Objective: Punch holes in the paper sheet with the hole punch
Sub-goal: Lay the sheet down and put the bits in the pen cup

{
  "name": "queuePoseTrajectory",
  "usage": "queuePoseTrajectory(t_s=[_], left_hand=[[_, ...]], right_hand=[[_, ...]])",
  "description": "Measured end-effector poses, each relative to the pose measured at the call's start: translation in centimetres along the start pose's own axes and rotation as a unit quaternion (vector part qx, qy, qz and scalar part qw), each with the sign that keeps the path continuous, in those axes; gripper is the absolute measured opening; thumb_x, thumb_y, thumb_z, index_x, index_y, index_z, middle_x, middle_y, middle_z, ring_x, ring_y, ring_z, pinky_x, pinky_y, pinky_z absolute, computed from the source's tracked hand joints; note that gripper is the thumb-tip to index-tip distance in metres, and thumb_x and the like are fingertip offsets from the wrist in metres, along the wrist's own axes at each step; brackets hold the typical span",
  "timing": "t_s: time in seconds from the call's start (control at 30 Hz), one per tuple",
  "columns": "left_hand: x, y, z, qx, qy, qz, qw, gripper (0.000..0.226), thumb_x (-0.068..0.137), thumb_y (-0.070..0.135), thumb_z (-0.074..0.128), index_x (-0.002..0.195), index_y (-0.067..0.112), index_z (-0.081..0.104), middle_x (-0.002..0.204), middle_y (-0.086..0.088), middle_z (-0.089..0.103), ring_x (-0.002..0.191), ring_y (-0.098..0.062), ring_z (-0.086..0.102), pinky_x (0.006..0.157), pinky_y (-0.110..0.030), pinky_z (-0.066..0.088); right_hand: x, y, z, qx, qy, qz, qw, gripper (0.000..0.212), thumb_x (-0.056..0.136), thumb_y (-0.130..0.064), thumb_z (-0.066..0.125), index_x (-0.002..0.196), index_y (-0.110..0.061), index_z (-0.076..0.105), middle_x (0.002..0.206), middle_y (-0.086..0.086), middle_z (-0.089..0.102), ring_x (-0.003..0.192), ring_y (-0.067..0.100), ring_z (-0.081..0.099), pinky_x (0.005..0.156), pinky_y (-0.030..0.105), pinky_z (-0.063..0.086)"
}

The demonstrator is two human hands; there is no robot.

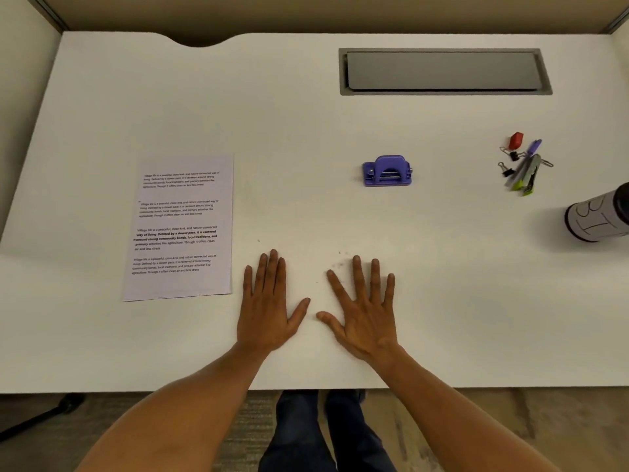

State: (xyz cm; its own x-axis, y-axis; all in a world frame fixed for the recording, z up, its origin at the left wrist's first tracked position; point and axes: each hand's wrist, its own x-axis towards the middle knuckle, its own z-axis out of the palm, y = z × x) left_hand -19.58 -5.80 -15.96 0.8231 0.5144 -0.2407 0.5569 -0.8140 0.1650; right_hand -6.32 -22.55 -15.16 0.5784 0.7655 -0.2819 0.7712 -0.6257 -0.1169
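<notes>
left hand (267, 311) lay flat, fingers spread, empty | right hand (366, 316) likewise | white printed paper sheet (180, 228) lay just left of left hand, long axis running away from person | purple plastic hole punch (387, 171) sat ahead, nearer right hand

The desk (306, 114) is plain white, with a grey recessed panel (442, 71) far ahead of the hands. The paper sheet (180, 226), left of the left hand (269, 308), is white with four blocks of black print. The hole punch (387, 171), ahead of the right hand (364, 311), is purple. Further right lie a red eraser (516, 140), black binder clips (510, 161) and a grey, lime-green stapler (527, 178).
</notes>
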Motion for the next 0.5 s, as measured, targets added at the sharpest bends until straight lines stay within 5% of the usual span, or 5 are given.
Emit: queuePoseTrajectory(t_s=[0.13, 0.5], left_hand=[[0.0, 0.2, 0.0, -0.01, -0.004, -0.009, 1.0, 0.093, 0.093, 0.069, 0.024, 0.157, 0.006, 0.001, 0.166, -0.012, -0.006, 0.154, -0.026, -0.007, 0.125, -0.051, 0.009], [2.7, 1.5, -1.2, -0.09, 0.006, -0.176, 0.98, 0.101, 0.086, 0.075, 0.023, 0.156, 0.006, 0.001, 0.166, -0.011, -0.005, 0.152, -0.033, 0.012, 0.122, -0.048, 0.015]], right_hand=[[0.2, -0.5, 0.3, 0.033, 0.025, 0.071, 0.997, 0.085, 0.091, -0.077, 0.027, 0.159, -0.031, 0.005, 0.167, 0.014, -0.006, 0.152, 0.04, -0.011, 0.12, 0.064, 0.003], [0.1, -0.1, 0.7, 0.049, 0.059, 0.004, 0.997, 0.083, 0.094, -0.067, 0.035, 0.159, -0.019, 0.013, 0.167, 0.013, 0.003, 0.154, 0.036, 0.0, 0.12, 0.061, 0.014]])
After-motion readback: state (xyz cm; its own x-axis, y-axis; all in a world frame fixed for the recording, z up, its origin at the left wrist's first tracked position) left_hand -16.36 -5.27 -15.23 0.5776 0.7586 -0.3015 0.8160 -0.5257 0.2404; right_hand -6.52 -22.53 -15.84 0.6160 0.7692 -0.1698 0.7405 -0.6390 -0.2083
